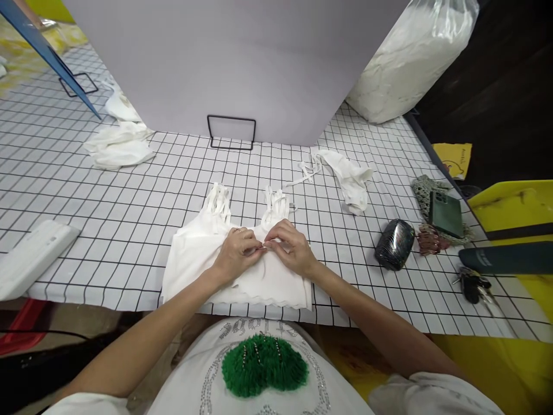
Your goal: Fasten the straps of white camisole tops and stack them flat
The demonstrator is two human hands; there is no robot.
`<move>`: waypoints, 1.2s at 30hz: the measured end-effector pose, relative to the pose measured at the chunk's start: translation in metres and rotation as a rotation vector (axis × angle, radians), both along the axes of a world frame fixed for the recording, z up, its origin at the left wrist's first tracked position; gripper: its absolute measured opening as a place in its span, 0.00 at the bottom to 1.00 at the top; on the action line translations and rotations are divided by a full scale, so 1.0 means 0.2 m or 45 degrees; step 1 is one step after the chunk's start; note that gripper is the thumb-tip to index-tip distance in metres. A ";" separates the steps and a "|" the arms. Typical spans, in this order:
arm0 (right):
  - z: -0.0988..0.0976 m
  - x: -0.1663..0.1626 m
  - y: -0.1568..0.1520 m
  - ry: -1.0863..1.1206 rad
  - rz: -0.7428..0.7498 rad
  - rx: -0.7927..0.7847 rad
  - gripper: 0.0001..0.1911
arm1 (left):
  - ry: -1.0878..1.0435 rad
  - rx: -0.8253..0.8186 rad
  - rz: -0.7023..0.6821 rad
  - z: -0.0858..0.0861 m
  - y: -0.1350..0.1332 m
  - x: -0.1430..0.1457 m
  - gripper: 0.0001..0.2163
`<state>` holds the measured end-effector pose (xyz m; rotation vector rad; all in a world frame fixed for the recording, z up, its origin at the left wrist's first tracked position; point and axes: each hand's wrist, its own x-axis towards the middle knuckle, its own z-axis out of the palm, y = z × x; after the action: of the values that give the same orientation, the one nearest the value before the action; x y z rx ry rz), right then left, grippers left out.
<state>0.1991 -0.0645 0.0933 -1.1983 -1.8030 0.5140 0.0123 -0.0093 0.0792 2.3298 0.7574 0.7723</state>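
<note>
A white strappy top (190, 253) lies spread on the table in front of me, its bunched straps (218, 202) pointing away. My left hand (237, 251) rests over the middle of the top, thumb and fingers pinched together at the neckline. My right hand (291, 248) pinches at the same spot from the other side, and the two sets of fingertips almost meet. Something thin and white shows between them; whether it is a thread or a fold of the top, I cannot tell.
A grey board (259, 69) on a wire stand (231, 147) rises behind the top. White garments lie left (121, 144) and right (348, 178) on the checked table. A black glossy object (394, 244), phone (446, 214), keys (474, 286) and white box (34, 256) sit around.
</note>
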 end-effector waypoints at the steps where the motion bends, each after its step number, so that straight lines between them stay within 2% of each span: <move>1: 0.00 0.00 0.00 -0.003 0.000 0.004 0.06 | 0.000 0.000 0.000 0.00 0.00 0.00 0.08; 17: -0.01 0.02 -0.01 -0.137 0.035 -0.015 0.07 | 0.015 -0.056 0.004 0.00 0.00 0.00 0.07; 21: 0.00 0.01 -0.01 -0.090 0.002 0.009 0.07 | -0.003 -0.046 -0.002 0.00 0.00 0.00 0.06; 26: -0.01 -0.01 0.00 -0.049 0.028 0.052 0.06 | -0.002 -0.021 0.001 0.01 0.00 0.00 0.12; 36: -0.01 0.00 -0.01 -0.036 0.014 -0.007 0.06 | 0.039 -0.021 -0.004 0.00 0.00 0.00 0.09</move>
<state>0.1987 -0.0667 0.0914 -1.2054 -1.8344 0.5115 0.0122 -0.0088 0.0794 2.3322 0.7704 0.7275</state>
